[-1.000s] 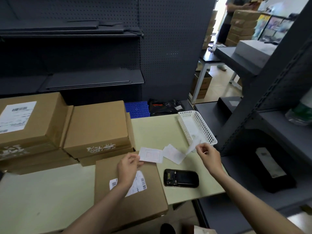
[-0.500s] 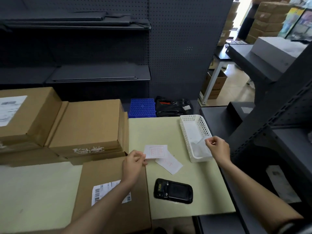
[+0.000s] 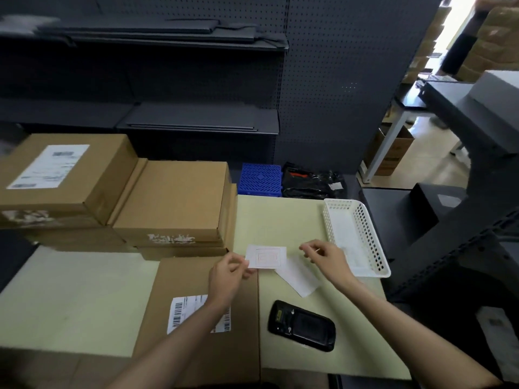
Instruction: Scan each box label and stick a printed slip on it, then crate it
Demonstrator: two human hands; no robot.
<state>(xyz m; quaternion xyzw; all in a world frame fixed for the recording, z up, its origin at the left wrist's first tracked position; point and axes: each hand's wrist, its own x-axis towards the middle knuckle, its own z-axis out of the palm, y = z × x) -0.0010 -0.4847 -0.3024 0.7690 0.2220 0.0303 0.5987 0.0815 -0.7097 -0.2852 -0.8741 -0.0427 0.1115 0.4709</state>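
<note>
The printed slip, a small white square with a faint reddish frame printed on it, hangs just above the pale green table, beyond the far right corner of the near box. The left hand pinches its left edge between thumb and fingertips, and the right hand hovers close to its right edge with fingers loosely curled; whether it has hold of anything there is too small to tell. The step in hand looks like readying the slip for sticking, so it pays to keep the sheet flat and taut, carry it over bare cardboard clear of the shipping label, lay one edge down first and smooth outward so no crease or bubble is trapped. It looks thin and limp, so a one-sided pinch could let it curl or catch on itself. A second slip of white paper lies flat on the table just beneath and to the right. The near box is plain brown card, lying flat, its barcoded label partly hidden by the left forearm. The black handheld scanner rests on the table just right of the box. A white perforated basket sits at the table's right edge, and stacked boxes stand at the far left, with a blue crate beyond the table.
</note>
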